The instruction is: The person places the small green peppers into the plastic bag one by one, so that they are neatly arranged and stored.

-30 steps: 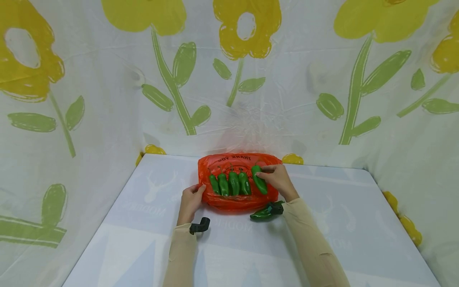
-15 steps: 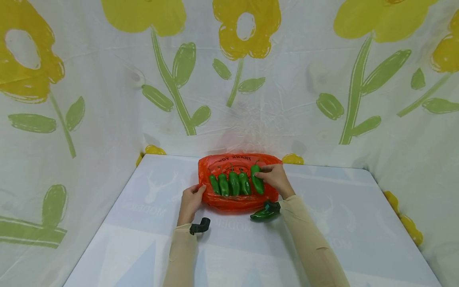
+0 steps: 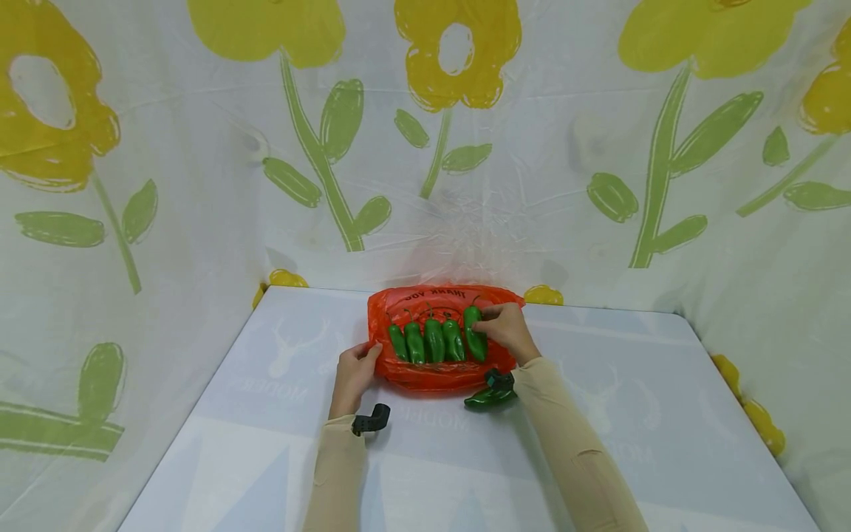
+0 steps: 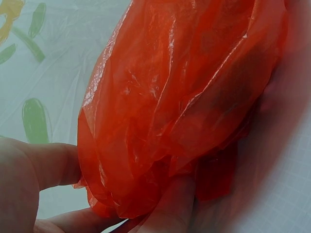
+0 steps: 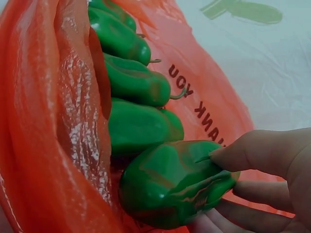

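A red plastic bag [image 3: 428, 382] printed "THANK YOU" lies with its opening up at the back of the table. Inside it, several green peppers [image 3: 434, 341] stand side by side, stems toward the wall. At the row's right end, my right hand [image 3: 510, 329] pinches another green pepper [image 5: 167, 182] between thumb and fingers; its tip is at the bag's opening. My left hand [image 3: 352, 375] grips the bag's left side, thumb and fingers around the crumpled plastic [image 4: 131, 160]. One more green pepper [image 3: 487, 400] lies on the table in front of the bag, partly behind the right wrist camera.
The pale printed table [image 3: 412, 473] stretches in front and to both sides. A flower-patterned sheet [image 3: 532, 185] hangs right behind the bag and along the sides. Black cameras sit on both wrists, the left one [image 3: 372, 419] just above the tabletop.
My right hand has shifted slightly left with its pepper, which now stands more upright and closer to the row. The left hand and the bag have stayed in place.
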The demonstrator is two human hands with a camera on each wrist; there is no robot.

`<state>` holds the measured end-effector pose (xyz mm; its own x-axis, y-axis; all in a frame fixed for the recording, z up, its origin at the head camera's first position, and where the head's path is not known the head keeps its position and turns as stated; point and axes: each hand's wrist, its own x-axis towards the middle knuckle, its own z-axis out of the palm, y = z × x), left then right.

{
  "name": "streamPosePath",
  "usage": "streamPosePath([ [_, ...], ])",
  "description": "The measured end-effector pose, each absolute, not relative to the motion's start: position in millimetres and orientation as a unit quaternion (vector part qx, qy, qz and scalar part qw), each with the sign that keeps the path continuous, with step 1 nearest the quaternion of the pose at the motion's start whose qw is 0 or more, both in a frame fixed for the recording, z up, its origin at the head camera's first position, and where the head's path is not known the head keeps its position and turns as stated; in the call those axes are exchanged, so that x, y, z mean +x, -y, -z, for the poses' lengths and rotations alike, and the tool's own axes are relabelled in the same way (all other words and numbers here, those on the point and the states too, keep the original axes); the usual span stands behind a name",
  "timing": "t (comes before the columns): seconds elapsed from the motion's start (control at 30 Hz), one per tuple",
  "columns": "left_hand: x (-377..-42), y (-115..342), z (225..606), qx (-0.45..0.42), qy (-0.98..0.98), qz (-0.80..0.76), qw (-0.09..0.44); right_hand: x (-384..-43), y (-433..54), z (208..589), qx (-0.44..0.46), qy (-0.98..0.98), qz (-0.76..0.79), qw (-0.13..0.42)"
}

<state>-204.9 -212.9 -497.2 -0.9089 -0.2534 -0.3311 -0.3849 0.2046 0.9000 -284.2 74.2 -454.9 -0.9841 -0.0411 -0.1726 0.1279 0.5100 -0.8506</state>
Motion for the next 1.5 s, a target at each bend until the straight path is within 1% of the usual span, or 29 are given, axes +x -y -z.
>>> streamPosePath([
  [0.2,-206,213,497,-0.208,-0.772,-0.598,0.053,-286,-73,460,0.036,-0.872,0.481,0.087],
  [0.57,-206,212,497,-0.207,-0.773,-0.597,0.053,-287,-74,465,0.039,-0.883,0.462,0.074],
  [0.77,-206,212,497,-0.203,-0.774,-0.598,0.051,-286,-75,466,0.043,-0.889,0.448,0.081],
  [1.07,-206,214,498,-0.204,-0.776,-0.595,0.056,-283,-74,469,0.029,-0.895,0.437,0.085],
  [1.5,-206,215,499,-0.196,-0.774,-0.600,0.048,-282,-70,472,0.016,-0.894,0.440,0.085],
])
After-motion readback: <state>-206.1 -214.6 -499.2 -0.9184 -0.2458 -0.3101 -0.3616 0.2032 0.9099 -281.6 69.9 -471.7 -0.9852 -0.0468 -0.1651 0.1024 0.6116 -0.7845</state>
